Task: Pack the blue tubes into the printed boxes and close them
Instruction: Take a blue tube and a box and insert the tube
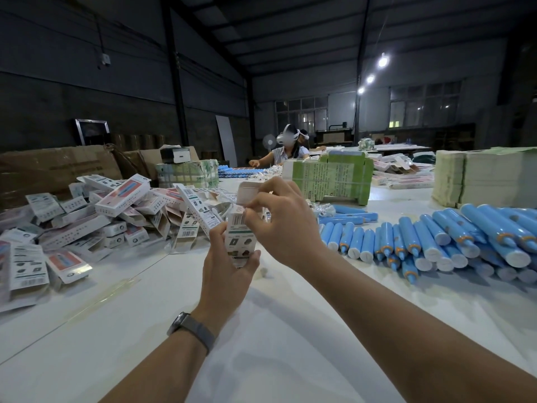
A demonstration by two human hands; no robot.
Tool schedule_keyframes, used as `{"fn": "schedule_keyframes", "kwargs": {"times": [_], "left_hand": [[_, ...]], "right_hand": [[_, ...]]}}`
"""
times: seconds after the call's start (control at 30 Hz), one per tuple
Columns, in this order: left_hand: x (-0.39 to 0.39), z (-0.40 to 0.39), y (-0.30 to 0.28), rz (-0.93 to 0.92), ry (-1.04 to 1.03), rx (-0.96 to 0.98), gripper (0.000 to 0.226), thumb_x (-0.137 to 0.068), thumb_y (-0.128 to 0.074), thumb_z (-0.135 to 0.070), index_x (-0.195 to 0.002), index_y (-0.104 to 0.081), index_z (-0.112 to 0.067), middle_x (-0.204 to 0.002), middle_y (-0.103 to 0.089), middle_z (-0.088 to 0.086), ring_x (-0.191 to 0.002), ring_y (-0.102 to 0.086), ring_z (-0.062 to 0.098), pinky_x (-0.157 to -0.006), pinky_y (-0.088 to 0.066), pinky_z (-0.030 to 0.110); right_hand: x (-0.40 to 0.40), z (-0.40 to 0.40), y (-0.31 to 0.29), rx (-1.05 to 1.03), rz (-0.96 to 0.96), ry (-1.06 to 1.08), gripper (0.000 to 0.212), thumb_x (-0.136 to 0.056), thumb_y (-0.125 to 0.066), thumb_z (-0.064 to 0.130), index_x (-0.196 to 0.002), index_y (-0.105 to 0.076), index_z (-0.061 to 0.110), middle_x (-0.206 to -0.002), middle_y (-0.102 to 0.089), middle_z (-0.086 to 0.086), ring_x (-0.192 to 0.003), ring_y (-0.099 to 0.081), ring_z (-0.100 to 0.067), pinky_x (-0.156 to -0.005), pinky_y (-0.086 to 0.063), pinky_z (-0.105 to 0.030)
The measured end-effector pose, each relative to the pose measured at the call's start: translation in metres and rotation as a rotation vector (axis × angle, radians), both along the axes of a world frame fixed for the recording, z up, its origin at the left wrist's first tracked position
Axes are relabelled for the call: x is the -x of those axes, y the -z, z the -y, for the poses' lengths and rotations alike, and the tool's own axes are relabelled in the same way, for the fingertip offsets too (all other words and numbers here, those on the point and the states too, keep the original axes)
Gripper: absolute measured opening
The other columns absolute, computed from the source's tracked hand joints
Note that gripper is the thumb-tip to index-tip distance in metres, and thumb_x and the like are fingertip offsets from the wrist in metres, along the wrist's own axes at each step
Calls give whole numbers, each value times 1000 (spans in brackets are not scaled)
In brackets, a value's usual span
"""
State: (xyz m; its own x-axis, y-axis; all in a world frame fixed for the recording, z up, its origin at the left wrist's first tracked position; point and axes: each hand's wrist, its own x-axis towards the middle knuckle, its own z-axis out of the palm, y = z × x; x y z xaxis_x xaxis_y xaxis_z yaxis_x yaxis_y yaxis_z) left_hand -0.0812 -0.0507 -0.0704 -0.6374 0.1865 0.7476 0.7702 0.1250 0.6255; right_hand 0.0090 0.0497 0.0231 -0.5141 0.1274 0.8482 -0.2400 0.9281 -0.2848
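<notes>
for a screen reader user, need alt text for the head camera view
A person's left hand holds a printed box upright while the right hand works its open top flap, above a white table with boxes left and blue tubes right.

The one camera sits on my head and looks forward and slightly down over the table (290,330). My hands are close before it; the hall stretches far behind.
</notes>
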Motion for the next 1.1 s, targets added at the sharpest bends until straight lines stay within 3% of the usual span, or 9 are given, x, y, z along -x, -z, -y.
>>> {"fn": "schedule_keyframes", "kwargs": {"times": [0.13,0.23,0.37,0.47,0.6,0.73,0.87,1.1], "left_hand": [[1,-2,1,33,3,-21,68,-79,-80,-12,-120,-33,-38,-104,-66,-6,-88,-65,6,-64,-46,11],[-2,-3,-2,57,21,-53,63,-80,-79,-18,-116,-34,-44,-103,-67,-9,-87,-65,3,-66,-46,14],[-12,1,-8,73,215,-175,31,-94,-56,-36,-117,-40,-48,-102,-66,-23,-89,-67,3,-66,-52,16],[-17,0,-10,99,322,-215,30,-99,-44,-41,-129,-41,-44,-105,-66,-21,-89,-69,8,-64,-55,19],[-22,1,-15,35,333,-233,36,-104,-35,-38,-138,-34,-50,-109,-65,-21,-94,-69,10,-69,-57,24],[-24,4,-19,17,306,-266,42,-104,-33,-35,-141,-30,-55,-119,-63,-27,-102,-69,11,-71,-56,22],[-28,6,-23,19,298,-253,37,-103,-35,-33,-133,-36,-55,-113,-65,-27,-95,-70,11,-67,-58,24],[-27,7,-32,15,257,-257,33,-100,-38,-31,-111,-43,-62,-101,-70,-20,-80,-70,13,-61,-57,27]], "right_hand": [[2,-4,5,-13,-44,43,20,-93,-62,31,-92,-73,15,-110,-53,3,-106,-42,-14,-68,-37,-27],[5,-8,8,33,1,21,20,-95,-60,35,-92,-72,19,-112,-48,6,-105,-38,-11,-71,-38,-28],[6,-10,12,78,71,-53,17,-95,-58,37,-98,-69,25,-113,-39,11,-107,-41,-13,-82,-47,-36],[7,-9,15,159,55,-124,14,-96,-61,29,-104,-69,22,-120,-42,6,-102,-52,-18,-87,-51,-42],[7,-6,19,358,78,-311,17,-96,-63,21,-112,-69,22,-120,-49,4,-92,-65,-14,-77,-59,-39],[7,-5,24,337,69,-370,38,-92,-68,20,-124,-58,36,-107,-52,14,-84,-64,-5,-68,-60,-33],[10,-9,24,379,88,-372,60,-87,-73,24,-129,-38,50,-100,-55,18,-75,-64,-5,-67,-58,-31],[10,-9,29,342,84,-357,39,-90,-69,29,-119,-48,42,-98,-56,21,-74,-62,-2,-68,-57,-31]]}}
